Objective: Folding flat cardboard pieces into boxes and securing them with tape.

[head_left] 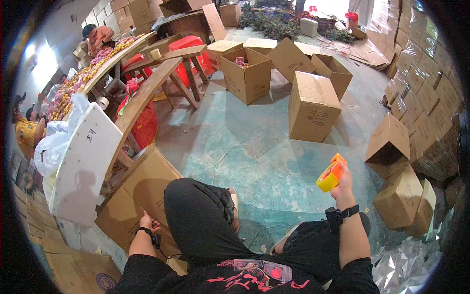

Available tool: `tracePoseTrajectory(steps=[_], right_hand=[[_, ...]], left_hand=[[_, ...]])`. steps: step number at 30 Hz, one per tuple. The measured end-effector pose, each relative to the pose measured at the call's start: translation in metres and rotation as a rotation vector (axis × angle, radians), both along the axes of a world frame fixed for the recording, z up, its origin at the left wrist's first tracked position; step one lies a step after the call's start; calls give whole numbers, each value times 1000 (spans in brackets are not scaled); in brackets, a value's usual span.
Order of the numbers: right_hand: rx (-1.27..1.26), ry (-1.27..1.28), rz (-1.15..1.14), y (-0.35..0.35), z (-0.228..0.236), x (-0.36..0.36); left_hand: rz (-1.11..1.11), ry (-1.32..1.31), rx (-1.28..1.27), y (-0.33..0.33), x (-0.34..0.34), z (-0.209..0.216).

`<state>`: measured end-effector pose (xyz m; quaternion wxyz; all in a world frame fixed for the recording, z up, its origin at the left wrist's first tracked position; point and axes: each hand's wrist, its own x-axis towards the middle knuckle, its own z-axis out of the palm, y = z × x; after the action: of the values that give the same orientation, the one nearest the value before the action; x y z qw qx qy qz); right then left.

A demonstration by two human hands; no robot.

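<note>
My right hand (pixel 343 183) is raised on the right and closed around an orange tape dispenser (pixel 337 165) loaded with a roll of yellow packing tape (pixel 327 182). My left hand (pixel 148 223) is low on the left, its fingers curled at the slit between flaps of a folded-flat cardboard box (pixel 152 177). That box leans beside my left knee, and part of it is hidden behind my leg. Both wrists wear black straps with small devices.
Ahead stand a closed carton (pixel 314 109) and an open carton (pixel 246 78) with items inside. Wooden benches (pixel 147 93) and a white board (pixel 85 161) line the left, near people at a long, heaped table. Cartons (pixel 399 196) and wrapped stacks (pixel 431 93) rise on the right.
</note>
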<state>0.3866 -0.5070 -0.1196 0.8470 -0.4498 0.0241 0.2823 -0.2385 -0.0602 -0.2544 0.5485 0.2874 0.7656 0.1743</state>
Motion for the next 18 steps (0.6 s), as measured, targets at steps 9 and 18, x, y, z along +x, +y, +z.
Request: tracePoseTrajectory(steps=[9, 18], right_hand=[[-9, -15, -12, 0, -3, 3], [3, 6, -18, -5, 2, 3]], left_hand=[[10, -6, -24, 4, 2, 2], [11, -27, -86, 15, -7, -17]])
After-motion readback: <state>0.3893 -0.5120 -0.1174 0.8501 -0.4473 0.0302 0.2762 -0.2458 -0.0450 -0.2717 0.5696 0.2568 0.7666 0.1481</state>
